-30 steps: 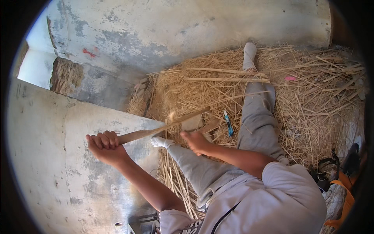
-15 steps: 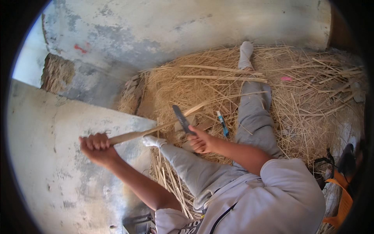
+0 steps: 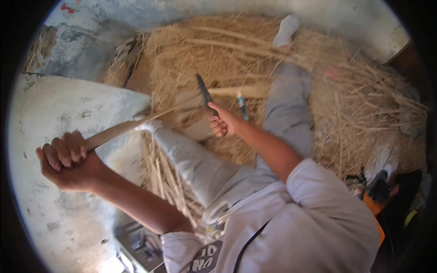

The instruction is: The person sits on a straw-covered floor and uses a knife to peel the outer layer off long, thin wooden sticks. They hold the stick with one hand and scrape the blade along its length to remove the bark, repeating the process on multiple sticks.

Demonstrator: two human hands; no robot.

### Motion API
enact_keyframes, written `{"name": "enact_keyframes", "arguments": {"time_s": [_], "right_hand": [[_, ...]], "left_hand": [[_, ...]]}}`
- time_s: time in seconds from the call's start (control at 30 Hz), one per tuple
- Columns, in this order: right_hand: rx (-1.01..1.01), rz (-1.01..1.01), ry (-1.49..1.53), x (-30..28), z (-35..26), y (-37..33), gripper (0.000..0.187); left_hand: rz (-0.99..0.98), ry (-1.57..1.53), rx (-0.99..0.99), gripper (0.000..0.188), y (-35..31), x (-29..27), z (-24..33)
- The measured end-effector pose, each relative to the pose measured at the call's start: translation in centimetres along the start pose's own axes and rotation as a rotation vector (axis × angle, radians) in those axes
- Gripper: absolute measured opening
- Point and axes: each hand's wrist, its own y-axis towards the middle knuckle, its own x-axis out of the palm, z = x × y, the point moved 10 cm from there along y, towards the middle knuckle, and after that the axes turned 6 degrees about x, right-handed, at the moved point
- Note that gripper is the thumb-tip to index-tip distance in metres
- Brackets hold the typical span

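The left hand (image 3: 68,159), at nine o'clock, clamped the strip (image 3: 108,134), which ran toward two o'clock; the right hand (image 3: 226,120) gripped the knife (image 3: 204,92); the strip seemed light, springy, splintery, best held at its broad near end.

1. Daylight-like brightness fills most of the view, soft and slightly hazy.
2. The strongest glare sits at the lower left, where the pale wall (image 3: 50,195) washes out to white near its bottom.
3. Deep shadow swallows detail in the lower right corner, around the dark bag (image 3: 403,204).
4. Blur smears the straw (image 3: 173,59), the far sock (image 3: 286,31) and the pink scrap (image 3: 331,73); the left fingers (image 3: 61,150) look somewhat clearer.
5. Fisheye distortion bows straight edges, with black corners and bluish fringing along the left rim.
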Motion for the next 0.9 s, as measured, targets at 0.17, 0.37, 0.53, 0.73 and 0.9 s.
{"name": "enact_keyframes", "arguments": {"time_s": [0.17,0.37,0.53,0.73,0.9], "right_hand": [[0.359,-0.700,0.433,9.4,0.0,-6.1,0.065],[-0.352,0.097,-0.563,0.0,-0.8,-2.0,0.056],[-0.254,0.275,-0.645,-6.1,1.2,2.0,0.040],[-0.218,0.299,-0.731,-7.0,1.1,1.4,0.042],[-0.191,0.313,-0.820,-8.0,2.1,3.3,0.041]], "left_hand": [[0.157,0.134,0.055,0.044,-0.1,-4.7,2.5],[0.398,0.289,0.130,0.043,0.4,-4.3,1.5],[0.282,0.269,0.115,0.042,-0.2,-1.9,1.4],[0.390,0.297,0.138,0.044,-1.9,-2.5,2.4],[0.452,0.299,0.155,0.043,-3.0,-2.2,2.8]]}}
